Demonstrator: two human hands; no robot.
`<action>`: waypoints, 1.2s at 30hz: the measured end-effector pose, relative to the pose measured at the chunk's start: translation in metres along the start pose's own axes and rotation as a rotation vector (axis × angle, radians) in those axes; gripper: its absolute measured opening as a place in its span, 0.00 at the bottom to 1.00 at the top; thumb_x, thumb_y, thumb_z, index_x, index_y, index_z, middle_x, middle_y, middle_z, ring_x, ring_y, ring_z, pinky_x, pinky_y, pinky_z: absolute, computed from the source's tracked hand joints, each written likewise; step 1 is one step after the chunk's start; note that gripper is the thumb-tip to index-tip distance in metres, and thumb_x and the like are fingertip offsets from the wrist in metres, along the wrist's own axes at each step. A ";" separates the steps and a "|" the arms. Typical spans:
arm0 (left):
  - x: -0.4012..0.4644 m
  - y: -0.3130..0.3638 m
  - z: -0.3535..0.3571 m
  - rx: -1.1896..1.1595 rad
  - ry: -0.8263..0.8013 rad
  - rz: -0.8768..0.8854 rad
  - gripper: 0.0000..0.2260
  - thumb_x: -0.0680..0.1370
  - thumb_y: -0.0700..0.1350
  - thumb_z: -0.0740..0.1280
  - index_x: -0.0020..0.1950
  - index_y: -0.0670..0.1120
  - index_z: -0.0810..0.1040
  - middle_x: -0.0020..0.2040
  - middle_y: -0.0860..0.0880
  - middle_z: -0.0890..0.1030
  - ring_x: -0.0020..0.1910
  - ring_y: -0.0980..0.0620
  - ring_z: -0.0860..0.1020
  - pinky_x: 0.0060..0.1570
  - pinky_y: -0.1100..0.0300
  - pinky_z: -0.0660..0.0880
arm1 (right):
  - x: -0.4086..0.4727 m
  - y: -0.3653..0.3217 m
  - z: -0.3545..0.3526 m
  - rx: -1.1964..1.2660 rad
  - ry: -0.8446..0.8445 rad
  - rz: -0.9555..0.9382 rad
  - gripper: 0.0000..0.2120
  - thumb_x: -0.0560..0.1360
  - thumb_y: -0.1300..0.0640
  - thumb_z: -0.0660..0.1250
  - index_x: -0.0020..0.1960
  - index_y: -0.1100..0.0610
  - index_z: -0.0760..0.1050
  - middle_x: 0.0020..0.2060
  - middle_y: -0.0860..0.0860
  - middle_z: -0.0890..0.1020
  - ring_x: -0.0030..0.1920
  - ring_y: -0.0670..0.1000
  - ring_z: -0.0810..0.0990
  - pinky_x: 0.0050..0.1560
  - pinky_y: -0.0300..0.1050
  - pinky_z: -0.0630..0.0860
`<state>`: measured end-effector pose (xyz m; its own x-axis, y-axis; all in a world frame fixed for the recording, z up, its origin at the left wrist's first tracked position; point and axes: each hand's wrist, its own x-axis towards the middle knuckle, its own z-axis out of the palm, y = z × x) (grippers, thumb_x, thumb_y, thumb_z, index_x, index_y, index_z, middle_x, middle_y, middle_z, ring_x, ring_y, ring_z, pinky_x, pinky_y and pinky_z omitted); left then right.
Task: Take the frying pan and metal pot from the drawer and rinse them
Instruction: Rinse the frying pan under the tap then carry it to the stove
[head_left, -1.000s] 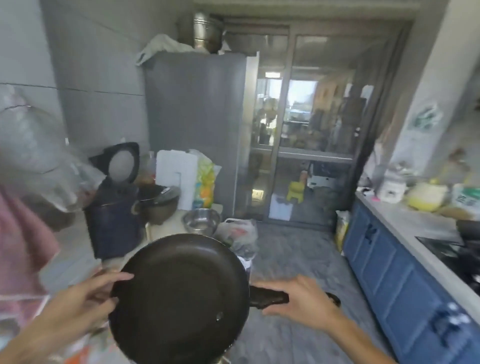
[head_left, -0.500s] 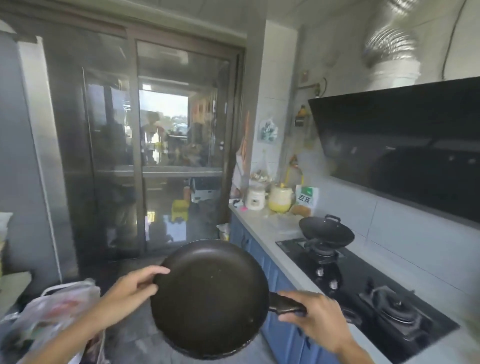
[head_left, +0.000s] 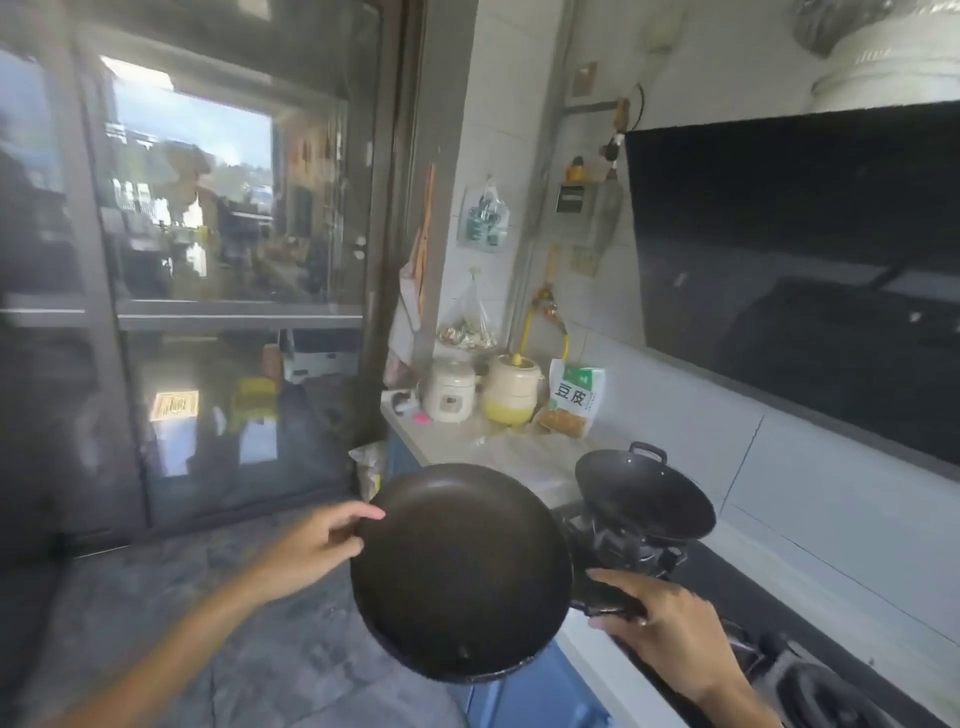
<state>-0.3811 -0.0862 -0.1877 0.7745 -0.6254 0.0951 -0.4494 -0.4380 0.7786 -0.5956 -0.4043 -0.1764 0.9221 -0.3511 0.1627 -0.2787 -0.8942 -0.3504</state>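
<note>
Black frying pan (head_left: 460, 571) in our hands, mid-air beside counter edge (head_left: 587, 649). Right hand (head_left: 660, 623) clamps handle to carry weight; left hand (head_left: 317, 545) pinches far rim, steadying level. Metal pot unseen. Rinse pending.

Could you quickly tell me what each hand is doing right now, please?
Left hand: fingers closed on the far rim of the frying pan.
Right hand: closed around the frying pan's handle.
</note>
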 end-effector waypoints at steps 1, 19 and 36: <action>0.020 -0.003 0.001 0.009 -0.024 -0.004 0.17 0.78 0.37 0.62 0.54 0.61 0.73 0.56 0.62 0.75 0.48 0.77 0.71 0.45 0.82 0.65 | 0.015 0.004 0.001 -0.017 -0.005 0.023 0.20 0.66 0.37 0.71 0.53 0.23 0.66 0.55 0.32 0.79 0.56 0.40 0.78 0.51 0.32 0.69; 0.455 -0.115 0.024 0.275 -0.182 -0.052 0.18 0.78 0.35 0.60 0.50 0.61 0.73 0.55 0.54 0.77 0.46 0.49 0.79 0.45 0.64 0.69 | 0.331 0.075 0.161 0.286 -0.037 0.417 0.23 0.67 0.44 0.73 0.60 0.38 0.74 0.49 0.40 0.83 0.49 0.44 0.80 0.44 0.38 0.71; 0.713 -0.259 0.163 0.192 -0.867 0.036 0.16 0.77 0.36 0.60 0.52 0.57 0.75 0.56 0.56 0.77 0.51 0.51 0.77 0.48 0.67 0.68 | 0.458 0.115 0.296 0.234 -0.001 1.084 0.20 0.68 0.50 0.74 0.58 0.42 0.76 0.43 0.46 0.84 0.39 0.48 0.76 0.37 0.40 0.70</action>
<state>0.2145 -0.5241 -0.4223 0.1839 -0.8760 -0.4459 -0.5945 -0.4604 0.6593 -0.1254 -0.5862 -0.4152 0.2202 -0.9156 -0.3364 -0.8807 -0.0384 -0.4721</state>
